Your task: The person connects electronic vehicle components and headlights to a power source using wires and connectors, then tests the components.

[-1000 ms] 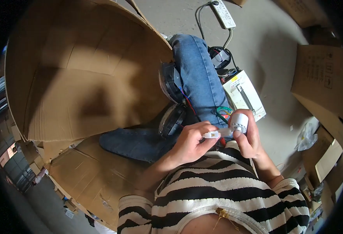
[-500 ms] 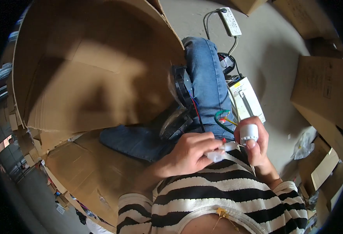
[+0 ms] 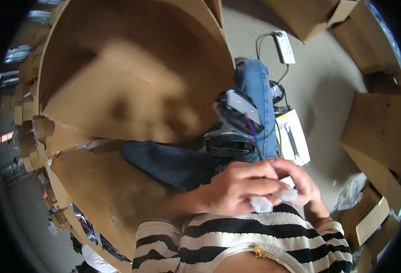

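Both my hands are close together in front of my striped shirt. My left hand (image 3: 239, 186) is closed on a translucent white plastic piece (image 3: 261, 204), which juts out below its fingers; another whitish piece (image 3: 289, 195) shows between the hands. My right hand (image 3: 304, 183) is closed around a white plastic part (image 3: 287, 182), mostly hidden by the fingers. Red and blue wires (image 3: 252, 126) run down toward my hands from a black housing (image 3: 239, 110) with a pale panel, which lies against my leg. A second black housing (image 3: 230, 144) sits just below it, in clear wrapping.
A large open carton (image 3: 136, 91) rises at the left, by my legs. On the floor at right are a white box-shaped device (image 3: 293, 139) with a black handle, a white power strip (image 3: 284, 48), and a crumpled clear bag (image 3: 349, 193). More cartons (image 3: 378, 123) stand along the right.
My hands have come together, and the white cylindrical part in my right hand is now mostly covered. The upper black housing has turned, showing its pale panel. The whole view has shifted.
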`<state>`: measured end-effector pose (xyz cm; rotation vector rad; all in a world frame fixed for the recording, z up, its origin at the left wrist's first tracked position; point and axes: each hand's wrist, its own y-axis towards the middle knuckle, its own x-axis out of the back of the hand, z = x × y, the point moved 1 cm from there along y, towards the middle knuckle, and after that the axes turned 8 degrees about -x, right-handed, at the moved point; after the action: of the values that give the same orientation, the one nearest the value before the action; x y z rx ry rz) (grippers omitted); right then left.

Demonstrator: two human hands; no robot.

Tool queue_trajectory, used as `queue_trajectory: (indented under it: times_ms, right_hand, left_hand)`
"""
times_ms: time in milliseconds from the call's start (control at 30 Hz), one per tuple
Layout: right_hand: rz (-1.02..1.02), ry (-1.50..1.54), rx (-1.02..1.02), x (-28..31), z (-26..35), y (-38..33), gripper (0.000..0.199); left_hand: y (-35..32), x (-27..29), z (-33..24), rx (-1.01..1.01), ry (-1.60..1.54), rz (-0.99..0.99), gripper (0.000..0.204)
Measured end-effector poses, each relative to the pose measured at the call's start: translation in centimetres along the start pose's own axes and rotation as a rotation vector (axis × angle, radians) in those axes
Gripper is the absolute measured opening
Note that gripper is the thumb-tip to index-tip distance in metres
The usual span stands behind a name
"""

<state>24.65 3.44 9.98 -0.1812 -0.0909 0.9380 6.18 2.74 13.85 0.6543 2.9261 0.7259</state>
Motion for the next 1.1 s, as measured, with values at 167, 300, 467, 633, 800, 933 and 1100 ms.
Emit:
queue_trajectory:
  times_ms: [167,300,467,633,800,933,1100]
  right_hand:
    - [-0.049,-0.105,-0.019,-0.6,0.5,0.9,0.061]
    - [-0.417,-0.010,0.015,-0.3,0.1,-0.7,0.057]
    - [-1.060,0.489,-0.130,6.9,-1.5,-2.7,0.050]
    - [-1.152,0.606,0.003,15.1,-5.6,-2.4,0.042]
    - [-0.914,0.115,-0.226,19.0,-11.9,1.0,0.047]
    - [-0.816,-0.057,-0.292,20.5,-21.4,5.2,0.045]
    - [-0.758,0.105,-0.434,20.2,-30.3,8.3,0.035]
  left_hand:
    - [0.9,-0.7,-1.6,-0.063,0.086,-0.089,0.021]
    - [0.7,-0.5,-1.8,-0.052,0.235,-0.146,0.030]
    - [-0.2,1.0,-2.4,-0.032,0.108,-0.415,0.016]
    - [0.3,1.8,-4.1,0.068,0.083,-0.390,0.011]
    - [2.7,4.7,-6.3,0.025,0.469,-0.307,0.015]
    - [4.1,7.7,-11.1,0.077,0.735,-0.193,0.020]
    - [2.6,10.8,-20.8,0.205,1.072,-0.290,0.028]
